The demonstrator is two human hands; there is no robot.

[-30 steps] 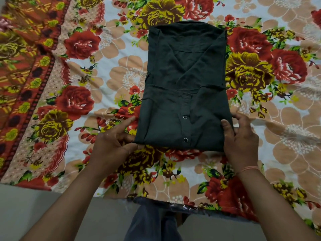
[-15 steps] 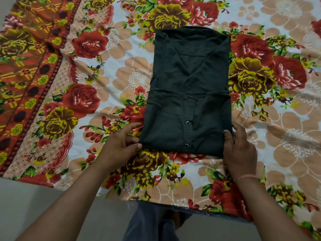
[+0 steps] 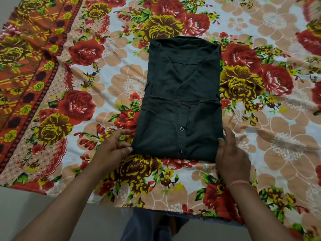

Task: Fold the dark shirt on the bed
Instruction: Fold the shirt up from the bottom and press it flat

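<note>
The dark shirt (image 3: 180, 101) lies flat on the bed as a tall narrow rectangle, its lower part doubled up over the middle, with two snap buttons showing near the front edge. My left hand (image 3: 112, 150) pinches the near left corner of the shirt between thumb and fingers. At the near right corner, my right hand (image 3: 231, 157) grips the fold, its thumb lying on top of the cloth. Both hands sit at the shirt's bottom edge, one on each side.
A floral bedsheet (image 3: 86, 94) with red and yellow roses covers the bed; its orange patterned border (image 3: 22, 70) runs along the left. The bed's near edge (image 3: 156, 208) is just below my hands, with grey floor and my legs beneath.
The view has tilted, so the shirt sits lower in frame. Both hands stay at the shirt's near corners; the shirt's shape is unchanged.
</note>
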